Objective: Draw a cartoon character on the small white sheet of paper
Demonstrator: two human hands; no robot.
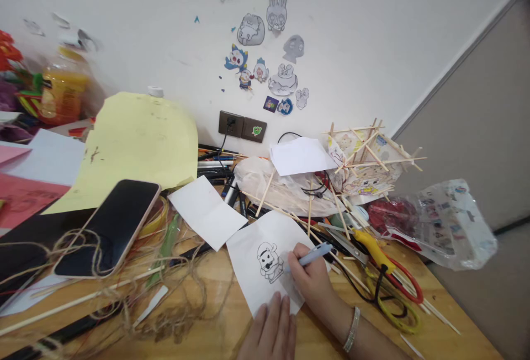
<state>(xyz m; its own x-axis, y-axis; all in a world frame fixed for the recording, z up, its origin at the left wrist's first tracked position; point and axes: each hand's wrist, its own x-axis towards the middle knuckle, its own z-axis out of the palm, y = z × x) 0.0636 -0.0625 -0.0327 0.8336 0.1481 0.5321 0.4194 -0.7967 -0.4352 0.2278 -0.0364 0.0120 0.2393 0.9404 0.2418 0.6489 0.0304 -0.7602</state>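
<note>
My right hand grips a light blue pen, with its tip close to the right side of a black line drawing. The drawing is a small cartoon figure in a rounded cap, on a sheet of white paper. Flat on the lower part of that sheet lies my left hand, fingers stretched out and holding nothing. A beaded bracelet circles my right wrist. Whether the pen's tip touches the paper I cannot tell.
A phone and tangled twine lie at left, near a yellow sheet. Another white paper borders the drawing sheet. Scissors, a yellow-handled tool and wooden sticks are at right. A stick frame stands behind.
</note>
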